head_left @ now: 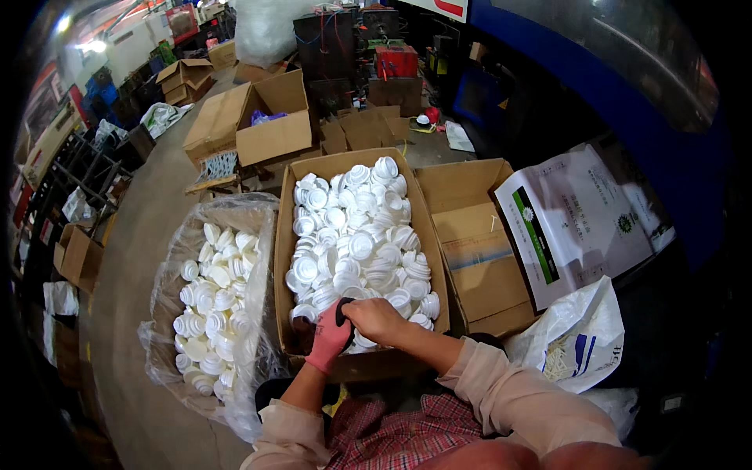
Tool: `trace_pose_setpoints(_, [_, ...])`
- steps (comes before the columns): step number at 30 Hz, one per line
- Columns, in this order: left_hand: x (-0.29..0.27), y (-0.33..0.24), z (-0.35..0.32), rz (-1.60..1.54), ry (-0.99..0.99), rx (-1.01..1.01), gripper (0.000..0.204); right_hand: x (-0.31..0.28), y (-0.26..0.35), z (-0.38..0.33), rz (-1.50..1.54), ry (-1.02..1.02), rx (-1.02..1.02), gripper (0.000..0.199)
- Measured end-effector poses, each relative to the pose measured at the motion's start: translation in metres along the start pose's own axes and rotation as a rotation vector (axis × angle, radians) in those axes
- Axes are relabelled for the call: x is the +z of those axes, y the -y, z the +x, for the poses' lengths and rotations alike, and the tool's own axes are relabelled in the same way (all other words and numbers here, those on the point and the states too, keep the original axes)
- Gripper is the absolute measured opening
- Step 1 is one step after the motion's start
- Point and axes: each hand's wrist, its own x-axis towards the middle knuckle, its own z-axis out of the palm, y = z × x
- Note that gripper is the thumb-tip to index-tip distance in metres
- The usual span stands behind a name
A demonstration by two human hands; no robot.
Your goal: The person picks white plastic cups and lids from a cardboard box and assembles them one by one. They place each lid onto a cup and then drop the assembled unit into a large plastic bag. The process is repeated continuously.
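My left hand [330,335] wears a pink work glove with dark finger parts. It is over the near edge of a cardboard box [440,283] filled with white plastic caps [361,244], its dark thumb raised and apart from the other fingers, which are partly lost in shadow. Bare and closed, my right hand [374,320] meets the glove at that dark thumb, and its fingers appear to grip the glove there. Whether anything small lies between the two hands is hidden. Stepped, round caps are heaped loosely just beyond both hands.
Left of the box, a clear plastic bag [160,333] holds more white caps [213,313]. An open carton [487,294] stands at right, beside a printed white sack [576,223] and a white bag [599,313] with thin pale pieces. Farther off are another open box [274,141] and machinery.
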Motion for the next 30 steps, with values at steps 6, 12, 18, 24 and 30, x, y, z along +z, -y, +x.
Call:
trace_pose_setpoints(6, [0.001, -0.013, 0.001, 0.043, 0.000, -0.054, 0.026, 0.006, -0.005, -0.004, -0.002, 0.008, 0.026, 0.013])
trace_pose_setpoints(12, [0.000, -0.021, 0.000, 0.075, 0.003, -0.088, 0.024, 0.007, -0.004, -0.007, 0.045, -0.048, -0.020, 0.012])
trace_pose_setpoints(18, [0.004, -0.005, 0.003, 0.138, -0.034, -0.060, 0.025, 0.005, -0.007, -0.009, 0.027, -0.099, -0.053, 0.010])
trace_pose_setpoints(24, [0.000, -0.011, 0.002, 0.162, -0.007, -0.061, 0.024, 0.010, -0.006, -0.007, -0.023, -0.078, -0.040, 0.009])
trace_pose_setpoints(30, [0.002, -0.018, 0.003, 0.188, -0.002, -0.049, 0.022, 0.010, -0.006, -0.008, -0.029, -0.076, -0.019, 0.006])
